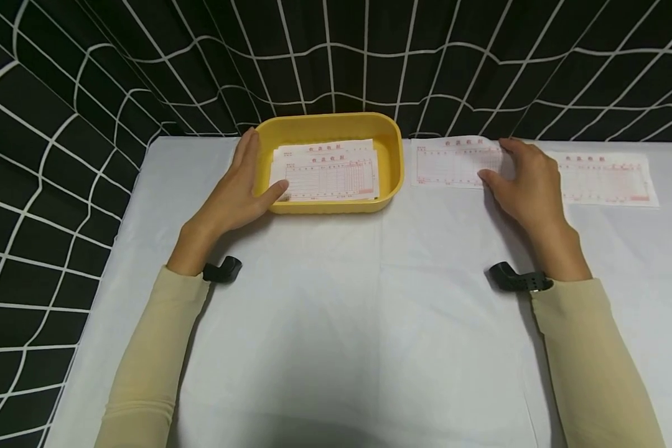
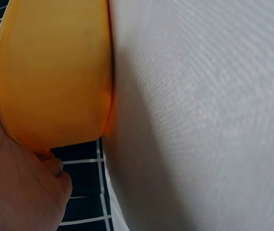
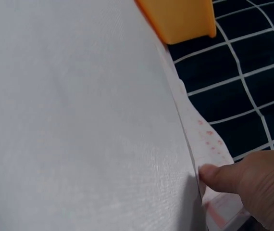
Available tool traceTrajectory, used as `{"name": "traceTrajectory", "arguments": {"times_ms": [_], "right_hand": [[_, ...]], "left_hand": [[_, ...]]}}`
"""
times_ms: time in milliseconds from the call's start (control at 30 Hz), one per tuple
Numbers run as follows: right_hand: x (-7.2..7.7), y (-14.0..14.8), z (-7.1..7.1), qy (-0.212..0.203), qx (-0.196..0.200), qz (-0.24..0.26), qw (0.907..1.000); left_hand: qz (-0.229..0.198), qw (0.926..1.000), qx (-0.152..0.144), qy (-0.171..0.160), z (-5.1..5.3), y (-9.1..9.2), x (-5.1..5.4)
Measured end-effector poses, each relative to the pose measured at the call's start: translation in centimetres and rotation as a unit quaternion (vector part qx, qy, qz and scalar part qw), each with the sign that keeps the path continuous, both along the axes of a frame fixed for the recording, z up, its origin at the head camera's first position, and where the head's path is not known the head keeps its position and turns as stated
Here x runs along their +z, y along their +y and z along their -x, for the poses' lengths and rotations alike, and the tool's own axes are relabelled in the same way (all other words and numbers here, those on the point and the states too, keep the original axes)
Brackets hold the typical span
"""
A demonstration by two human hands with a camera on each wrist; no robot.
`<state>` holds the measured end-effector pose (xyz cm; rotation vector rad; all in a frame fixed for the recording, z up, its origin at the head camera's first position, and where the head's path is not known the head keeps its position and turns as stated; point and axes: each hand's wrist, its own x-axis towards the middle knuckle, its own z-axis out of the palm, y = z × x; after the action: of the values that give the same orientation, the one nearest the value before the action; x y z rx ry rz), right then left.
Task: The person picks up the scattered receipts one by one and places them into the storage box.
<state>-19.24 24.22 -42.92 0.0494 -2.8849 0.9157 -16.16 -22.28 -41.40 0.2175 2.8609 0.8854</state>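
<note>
A yellow plastic tray (image 1: 392, 186) holds several white printed slips (image 1: 330, 177) with red lines and red characters. My left hand (image 1: 232, 180) holds the tray's left end, its fingers along the outside and its thumb over the near rim, by the slips. In the left wrist view this hand (image 2: 19, 183) lies against the tray's rim. To the right of the tray, my right hand (image 1: 529, 180) pinches the right end of another printed slip (image 1: 445, 165) between thumb and fingers. The right wrist view shows that slip (image 3: 204, 134) bent up slightly at the thumb.
A further printed slip (image 1: 607, 180) lies flat to the right of my right hand. White cloth (image 1: 336, 311) covers the table. A black curtain with a white grid (image 1: 364, 62) hangs along the back and left edges.
</note>
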Motion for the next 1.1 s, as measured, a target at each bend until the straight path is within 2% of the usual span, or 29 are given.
{"name": "traceTrajectory", "arguments": {"times_ms": [333,633,767,900,1100], "right_hand": [[0.4,0.5,-0.9,-0.017,-0.028,0.005,0.9995],[0.4,1.0,-0.7,0.012,-0.013,0.006,0.9998],[0.7,1.3,-0.7,0.011,-0.019,0.002,0.9998],[1.0,1.7,-0.9,0.030,-0.028,-0.001,0.9992],[1.3,1.9,-1.1,0.044,-0.024,0.008,0.9987]], "left_hand": [[0.002,1.0000,-0.003,0.001,-0.3,-0.1,-0.3],[0.009,1.0000,-0.003,-0.002,-0.2,-0.5,0.0],[-0.002,1.0000,-0.004,0.005,0.0,-0.3,-0.1],[-0.010,0.9999,-0.007,0.007,0.1,-0.1,-0.4],[-0.003,0.9999,-0.008,0.008,0.3,-0.1,-0.3]]}}
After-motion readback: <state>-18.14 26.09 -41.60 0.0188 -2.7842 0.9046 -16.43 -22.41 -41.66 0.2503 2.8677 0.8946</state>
